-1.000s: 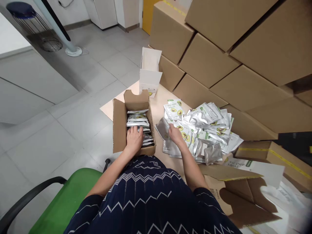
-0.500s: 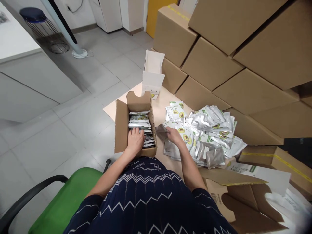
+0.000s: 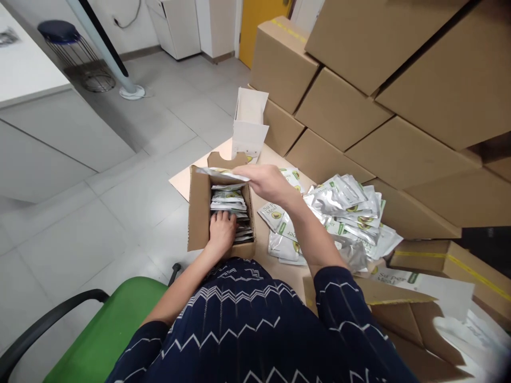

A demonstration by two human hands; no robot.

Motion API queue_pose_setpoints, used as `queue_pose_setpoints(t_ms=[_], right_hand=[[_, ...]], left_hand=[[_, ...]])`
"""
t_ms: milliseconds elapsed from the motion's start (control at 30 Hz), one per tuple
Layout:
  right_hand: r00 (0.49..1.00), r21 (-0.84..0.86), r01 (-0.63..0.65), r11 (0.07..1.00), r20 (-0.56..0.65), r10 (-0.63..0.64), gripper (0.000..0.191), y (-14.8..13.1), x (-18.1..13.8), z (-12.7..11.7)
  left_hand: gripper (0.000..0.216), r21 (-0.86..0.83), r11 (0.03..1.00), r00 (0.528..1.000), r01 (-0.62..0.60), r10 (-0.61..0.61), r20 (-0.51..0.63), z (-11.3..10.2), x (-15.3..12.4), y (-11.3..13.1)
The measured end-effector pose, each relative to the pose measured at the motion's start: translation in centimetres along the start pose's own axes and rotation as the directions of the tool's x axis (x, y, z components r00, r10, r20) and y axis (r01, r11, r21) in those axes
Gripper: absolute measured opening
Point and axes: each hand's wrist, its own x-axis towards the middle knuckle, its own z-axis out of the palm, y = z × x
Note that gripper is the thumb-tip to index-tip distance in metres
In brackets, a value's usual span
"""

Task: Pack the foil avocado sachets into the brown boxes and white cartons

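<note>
My right hand (image 3: 263, 180) is raised over the far end of a small open cardboard box (image 3: 198, 213). It pinches one edge of a flat white pouch (image 3: 223, 173), seen nearly edge-on above the box. Inside the box, a row of pouches (image 3: 228, 197) stands packed on edge. My left hand (image 3: 222, 229) reaches into the box with its fingers bent over the tops of the middle pouches; its fingertips are partly hidden among them. To the right lies a loose pile of silver and white pouches (image 3: 343, 197) printed with avocados, partly behind my right forearm.
A white carton (image 3: 250, 139) with raised flaps stands behind the box on the table (image 3: 186, 178). Large sealed cardboard boxes (image 3: 343, 101) are stacked along the right. Opened cartons (image 3: 415, 324) lie at the lower right, and a green chair (image 3: 115, 324) is at the lower left.
My right hand has moved from the pile's left edge up and left, carrying a pouch over the box. My left hand stays among the pouches in the box.
</note>
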Motion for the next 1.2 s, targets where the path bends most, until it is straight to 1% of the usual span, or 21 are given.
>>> queue_pose_setpoints(t_ms=[67, 133, 200, 267, 333, 433, 567, 600, 700, 833, 967, 1067, 1133, 1200], right_hand=[[0.991, -0.091, 0.02, 0.996, 0.134, -0.007, 0.038, -0.4, 3.3, 1.5], [0.973, -0.178, 0.012, 0.984, 0.23, 0.029, 0.036, -0.5, 5.9, 3.3], [0.94, -0.244, -0.008, 0.97, 0.329, 0.091, 0.036, -0.3, 7.8, 5.1], [0.891, -0.285, -0.028, 0.958, 0.428, 0.153, 0.036, 0.0, 9.0, 6.6], [0.854, -0.312, -0.055, 0.949, 0.478, 0.206, 0.035, 0.1, 9.9, 7.8], [0.823, -0.329, -0.087, 0.94, 0.509, 0.254, 0.035, 0.3, 11.0, 9.3], [0.739, -0.327, -0.08, 0.942, 0.615, 0.276, 0.036, 0.8, 12.1, 11.0], [0.733, -0.329, -0.079, 0.941, 0.621, 0.278, 0.037, 0.9, 12.3, 11.3], [0.738, -0.34, -0.1, 0.935, 0.605, 0.298, 0.037, 1.0, 12.6, 12.0], [0.728, -0.35, -0.1, 0.931, 0.612, 0.308, 0.037, 0.0, 12.7, 13.1], [0.758, -0.347, -0.056, 0.936, 0.595, 0.266, 0.037, -1.3, 12.9, 13.9], [0.753, -0.35, -0.056, 0.935, 0.6, 0.27, 0.035, -1.3, 13.0, 13.4], [0.744, -0.335, -0.071, 0.939, 0.609, 0.273, 0.036, -0.7, 12.7, 12.4], [0.754, -0.312, -0.09, 0.946, 0.6, 0.27, 0.036, 0.4, 12.0, 11.3]], left_hand=[[0.03, 0.004, 1.0, 1.0, 0.005, -0.005, -0.001, 0.0, -0.1, 0.0], [0.029, 0.008, 1.0, 1.0, 0.008, -0.008, -0.009, 0.0, -0.2, 0.0], [0.029, 0.003, 1.0, 1.0, 0.01, -0.01, -0.02, 0.1, -0.4, 0.0], [0.028, -0.006, 1.0, 1.0, 0.01, -0.01, -0.022, 0.1, -0.5, -0.1], [0.027, -0.01, 1.0, 1.0, 0.013, -0.013, -0.009, 0.0, -0.6, -0.1], [0.026, -0.015, 1.0, 1.0, 0.008, -0.008, 0.015, -0.2, -0.4, -0.2], [0.029, -0.039, 0.999, 0.999, 0.0, 0.001, 0.032, -0.4, -0.1, -0.3], [0.029, -0.041, 0.999, 0.999, 0.002, -0.001, 0.035, -0.4, -0.1, -0.4], [0.031, -0.035, 0.999, 0.999, 0.006, -0.004, 0.046, -0.5, -0.1, -0.4], [0.033, -0.009, 1.0, 0.997, 0.029, -0.028, 0.074, -0.8, 0.1, -0.1], [0.035, 0.001, 0.998, 0.996, 0.056, -0.056, 0.072, -1.0, 0.5, 0.0], [0.035, -0.004, 0.998, 0.996, 0.061, -0.06, 0.065, -0.9, 0.7, -0.2], [0.034, -0.012, 0.998, 0.996, 0.059, -0.058, 0.06, -0.7, 0.7, -0.6], [0.035, -0.019, 0.998, 0.997, 0.053, -0.052, 0.054, -0.6, 0.8, -1.1]])
